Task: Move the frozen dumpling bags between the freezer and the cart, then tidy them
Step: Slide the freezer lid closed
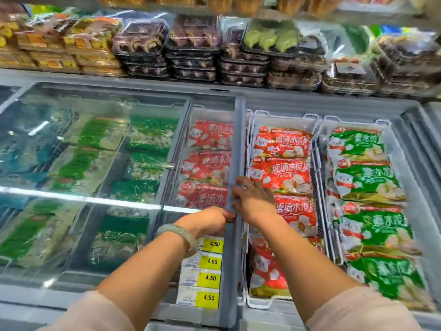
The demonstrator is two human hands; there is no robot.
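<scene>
The red dumpling bags lie in a white basket inside the open chest freezer, just beside the green dumpling bags; no cart is in view. The right hand curls its fingers over the grey lid bar; the left hand grips it from the other side. I think both should push evenly, so the lid slides without jamming.

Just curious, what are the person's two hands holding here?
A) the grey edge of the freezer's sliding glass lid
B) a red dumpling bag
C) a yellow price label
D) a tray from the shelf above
A: the left hand and right hand both grip the grey lid edge, next to the red bags but not holding one.
</scene>
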